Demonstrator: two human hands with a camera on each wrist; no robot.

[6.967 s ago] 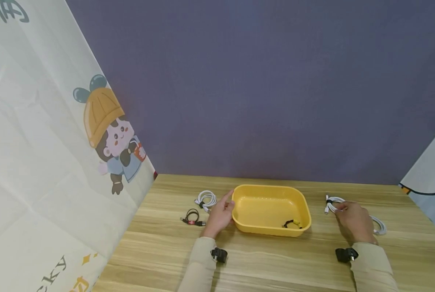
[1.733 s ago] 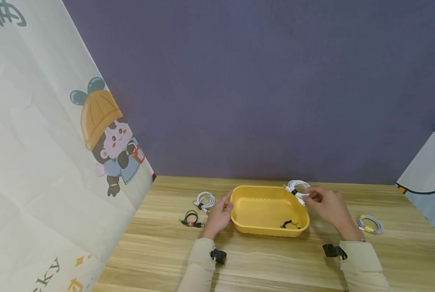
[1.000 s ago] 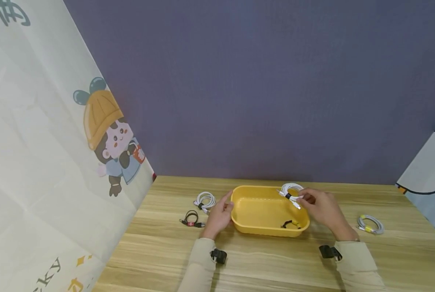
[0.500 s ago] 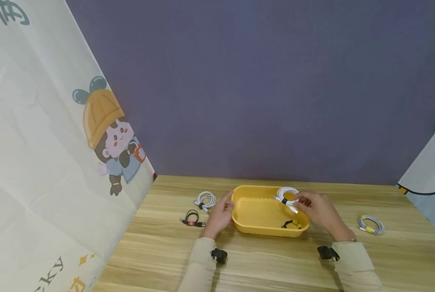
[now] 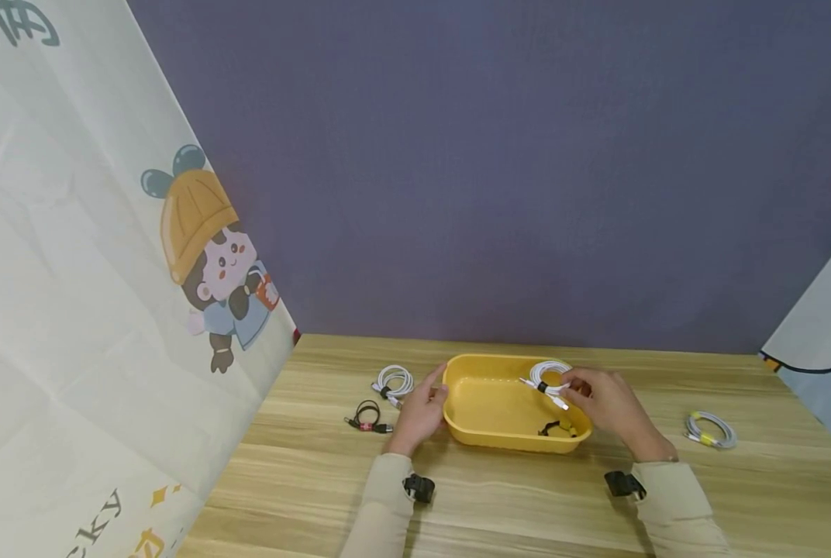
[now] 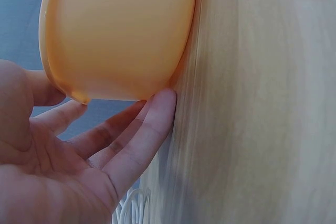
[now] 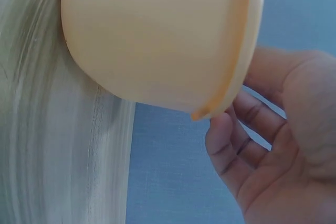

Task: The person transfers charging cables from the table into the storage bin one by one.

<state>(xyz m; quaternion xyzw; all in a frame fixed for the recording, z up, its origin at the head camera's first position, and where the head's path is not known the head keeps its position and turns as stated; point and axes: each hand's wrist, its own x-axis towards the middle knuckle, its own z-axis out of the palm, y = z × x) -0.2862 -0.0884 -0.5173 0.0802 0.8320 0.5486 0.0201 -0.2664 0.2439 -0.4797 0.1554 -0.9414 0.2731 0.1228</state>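
In the head view, my right hand [image 5: 612, 404] pinches a coiled white cable [image 5: 546, 368] with a black tie. The coil hangs over the right part of a yellow plastic tray [image 5: 509, 443], its plug ends pointing down into it. A small black cable [image 5: 549, 428] with a yellow part lies in the tray's front right corner. My left hand [image 5: 418, 412] touches the tray's left end. In the left wrist view, its nearly straight fingers [image 6: 139, 145] rest against the tray wall. In the right wrist view, the tray hides the held cable and the fingertips.
Left of the tray lie a coiled white cable [image 5: 393, 380] and a small black cable [image 5: 368, 425] with a red tie. A grey-white coiled cable [image 5: 712, 430] with yellow ties lies at the right on the wooden table [image 5: 499, 504]. A dark partition [image 5: 513, 170] stands behind.
My right hand picked the white cable up from the table at the right, carried it left over the tray and lowered it slightly. My left hand has stayed at the tray's left end.
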